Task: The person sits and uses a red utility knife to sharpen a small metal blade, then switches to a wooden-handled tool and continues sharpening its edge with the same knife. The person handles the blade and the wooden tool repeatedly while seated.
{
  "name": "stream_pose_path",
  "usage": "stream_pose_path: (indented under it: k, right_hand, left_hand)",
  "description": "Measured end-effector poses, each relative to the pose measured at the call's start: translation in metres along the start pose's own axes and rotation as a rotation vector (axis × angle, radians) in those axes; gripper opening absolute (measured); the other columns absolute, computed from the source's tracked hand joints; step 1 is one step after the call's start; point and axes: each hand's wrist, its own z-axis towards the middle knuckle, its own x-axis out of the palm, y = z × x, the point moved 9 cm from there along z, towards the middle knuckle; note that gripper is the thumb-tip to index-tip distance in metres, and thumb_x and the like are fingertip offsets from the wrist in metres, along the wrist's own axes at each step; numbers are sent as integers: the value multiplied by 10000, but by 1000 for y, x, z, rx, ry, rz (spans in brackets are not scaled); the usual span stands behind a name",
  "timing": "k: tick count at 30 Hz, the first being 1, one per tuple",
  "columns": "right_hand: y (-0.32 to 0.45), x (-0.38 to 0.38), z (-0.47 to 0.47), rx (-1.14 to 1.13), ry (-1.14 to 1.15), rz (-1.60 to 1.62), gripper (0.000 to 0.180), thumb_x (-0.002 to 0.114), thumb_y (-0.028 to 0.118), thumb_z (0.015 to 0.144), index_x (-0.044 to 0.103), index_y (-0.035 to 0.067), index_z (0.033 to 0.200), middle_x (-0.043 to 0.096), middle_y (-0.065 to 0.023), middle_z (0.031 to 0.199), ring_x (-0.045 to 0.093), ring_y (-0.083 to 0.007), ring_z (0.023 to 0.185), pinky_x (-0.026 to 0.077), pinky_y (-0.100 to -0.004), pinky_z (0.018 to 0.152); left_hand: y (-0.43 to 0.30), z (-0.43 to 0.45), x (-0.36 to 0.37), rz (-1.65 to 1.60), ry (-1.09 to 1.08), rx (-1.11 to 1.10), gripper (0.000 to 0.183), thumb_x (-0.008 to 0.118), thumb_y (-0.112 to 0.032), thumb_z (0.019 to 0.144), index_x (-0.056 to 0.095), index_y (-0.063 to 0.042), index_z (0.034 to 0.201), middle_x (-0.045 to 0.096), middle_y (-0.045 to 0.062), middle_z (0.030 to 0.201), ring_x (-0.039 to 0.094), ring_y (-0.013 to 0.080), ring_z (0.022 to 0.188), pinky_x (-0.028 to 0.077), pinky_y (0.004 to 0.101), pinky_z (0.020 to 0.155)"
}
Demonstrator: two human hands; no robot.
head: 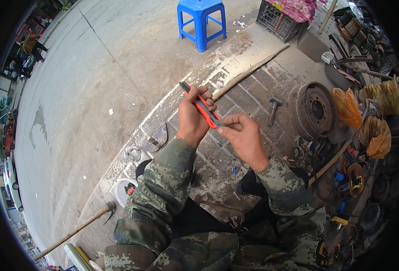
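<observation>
A red and dark grey utility knife (203, 107) lies across my left hand (191, 115), which is closed around its handle. Its dark tip points up and to the left. At the handle's lower end, my right hand (242, 137) pinches a small grey piece (220, 124) between thumb and fingertips. Whether that piece is still joined to the knife I cannot tell. Both hands are above the brick paving (216, 152). A screwdriver with a blue handle (234, 169) is on the ground below my right hand.
Further right are a hammer (273, 110) and a rusty wheel rim (314, 110). A long wooden pole (250, 71) runs beyond my hands. A blue plastic stool (201, 23) stands at the top. A white bucket (121, 193) and a wooden-handled pick (74, 230) are at lower left; scattered tools (348, 183) fill the right.
</observation>
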Motion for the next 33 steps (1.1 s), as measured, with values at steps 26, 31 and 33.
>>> stream_pose_path:
  k: [26, 31, 33]
  right_hand:
    - [-1, 10, -7, 49, 80, 250, 171, 618, 147, 1013, 544, 11, 1086, 593, -41, 788, 560, -81, 630, 448, -243, 505]
    - [6, 14, -6, -35, 110, 294, 207, 592, 89, 1007, 522, -25, 1165, 631, -90, 884, 602, -131, 705, 510, -281, 594]
    - [5, 14, -5, -10, 100, 303, 233, 608, 84, 996, 510, -34, 1170, 641, -103, 896, 608, -134, 704, 515, -283, 597]
  left_hand:
    - [-13, -4, 7, -186, 86, 72, 326, 453, -321, 1073, 563, -23, 999, 555, 80, 840, 490, 174, 699, 426, 305, 618]
    - [-9, -4, 8, -159, 89, 65, 316, 451, -323, 1072, 554, -31, 1013, 574, 82, 851, 511, 175, 685, 430, 319, 621]
    - [-7, -4, 9, -155, 94, 61, 317, 451, -325, 1072, 554, -30, 1014, 574, 81, 851, 512, 174, 684, 431, 319, 621]
